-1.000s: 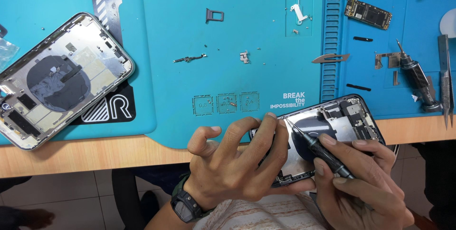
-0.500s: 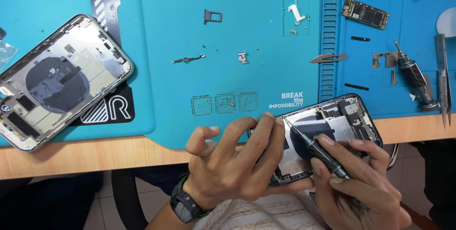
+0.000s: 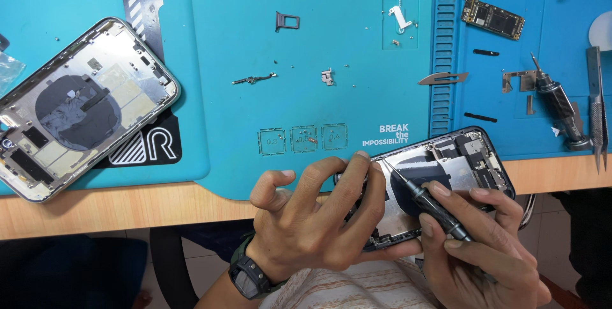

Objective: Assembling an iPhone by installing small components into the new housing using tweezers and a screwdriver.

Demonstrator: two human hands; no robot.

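Low in the frame, right of centre, the left hand [image 3: 319, 220] curls over the near end of an opened phone housing [image 3: 446, 175], its fingers bent around the left edge and thumb side tucked beneath, so the housing is gripped and tilted over the table edge. A dark wristwatch [image 3: 250, 275] sits on that wrist. The right hand [image 3: 484, 251], at the lower right, pinches a black precision screwdriver [image 3: 427, 204] between thumb and first fingers, closed tightly around its shaft; the fine tip rests on the inside of the housing near its upper left corner, just beside the left fingertips.

The housing lies partly on the blue repair mat [image 3: 306, 92] and partly past the wooden table edge [image 3: 127, 210]. At the left of the frame a second opened phone housing [image 3: 80, 111] lies diagonally on the mat, well apart from the hands. Toward the top centre sit a SIM tray [image 3: 287, 21] and small metal brackets [image 3: 327, 77]. At the upper right lies a logic board [image 3: 493, 18]; below it, near the right edge, another screwdriver [image 3: 558, 105] and tweezers [image 3: 597, 102].
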